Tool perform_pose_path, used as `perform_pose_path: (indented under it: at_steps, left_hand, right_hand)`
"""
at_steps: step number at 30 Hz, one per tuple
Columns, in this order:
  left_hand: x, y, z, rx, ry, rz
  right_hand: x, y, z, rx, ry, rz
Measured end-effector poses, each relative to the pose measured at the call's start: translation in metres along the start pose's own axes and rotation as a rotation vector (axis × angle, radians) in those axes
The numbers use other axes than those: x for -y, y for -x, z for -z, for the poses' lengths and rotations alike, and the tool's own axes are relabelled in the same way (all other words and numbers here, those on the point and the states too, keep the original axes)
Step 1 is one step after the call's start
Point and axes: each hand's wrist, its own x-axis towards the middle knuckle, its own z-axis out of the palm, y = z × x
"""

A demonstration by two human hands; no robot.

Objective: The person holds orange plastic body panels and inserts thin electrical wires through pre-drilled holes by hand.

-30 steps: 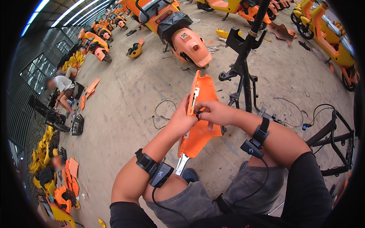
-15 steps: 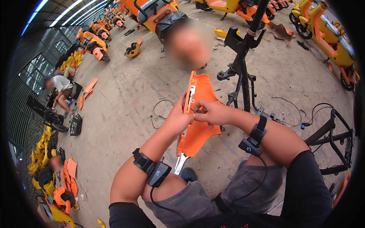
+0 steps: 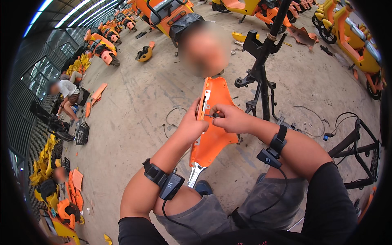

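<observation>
An orange plastic scooter panel (image 3: 208, 149) stands upright between my hands, with silver metal clips (image 3: 207, 95) along its left edge. My left hand (image 3: 192, 125) is closed around that edge at mid-height, fingers behind and thumb on the inner side. My right hand (image 3: 232, 119) pinches a small dark screwdriver-like tool (image 3: 213, 115), its thin shaft pointing left toward the clipped edge. Most of the tool is hidden by the fingers. Below the panel a silver metal piece (image 3: 195, 174) sticks out beside my left knee.
A black scooter frame (image 3: 261, 73) rises just beyond the panel on the right, with another black frame (image 3: 357, 151) nearer on the right. Loose cables (image 3: 312, 118) lie on the concrete floor. Several orange and yellow scooters stand farther off. At left, a person (image 3: 67, 92) bends near a black basket (image 3: 82, 133).
My right hand has drawn slightly up and away from my left thumb, so the tool's thin shaft now shows. My left hand keeps its hold on the panel.
</observation>
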Motion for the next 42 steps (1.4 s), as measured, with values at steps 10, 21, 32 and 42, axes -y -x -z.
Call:
perform_pose_path:
  at_steps: [10, 21, 32, 42]
  left_hand:
    - [-0.002, 0.002, -0.002, 0.071, 0.047, 0.013]
    - [0.008, -0.004, -0.001, 0.044, 0.053, -0.003]
    - [0.004, -0.003, -0.005, 0.080, 0.057, -0.074]
    - [-0.002, 0.001, -0.005, 0.096, -0.002, -0.117]
  right_hand:
    - [0.002, 0.000, -0.009, 0.046, -0.177, -0.016]
    - [0.004, 0.002, -0.008, 0.101, -0.328, -0.133]
    - [-0.004, -0.004, -0.011, 0.106, -0.733, -0.236]
    - [0.004, 0.002, -0.012, 0.106, -0.804, -0.270]
